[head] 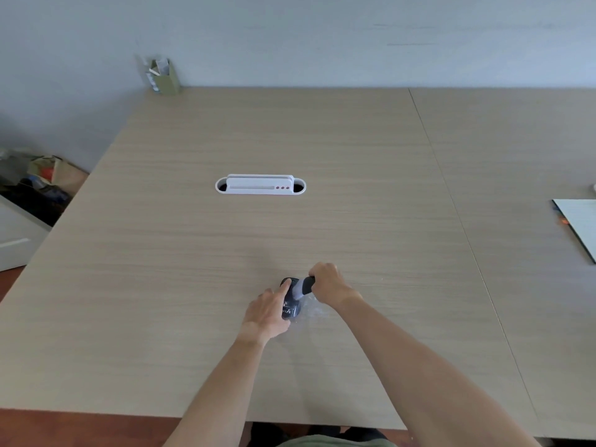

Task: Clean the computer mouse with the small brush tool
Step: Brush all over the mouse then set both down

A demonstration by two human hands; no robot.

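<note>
A small green cardboard box (pixel 166 77) stands at the far left corner of a pale wood-grain desk (pixel 193 253). Near the front edge, the left hand (pixel 269 312) steadies a black computer mouse (pixel 291 301), index finger stretched along its top, the other fingers apparently curled at its side. The right hand (pixel 327 282) clenches the dark handle of a small brush tool (pixel 304 287), its pale bristles touching the mouse.
</note>
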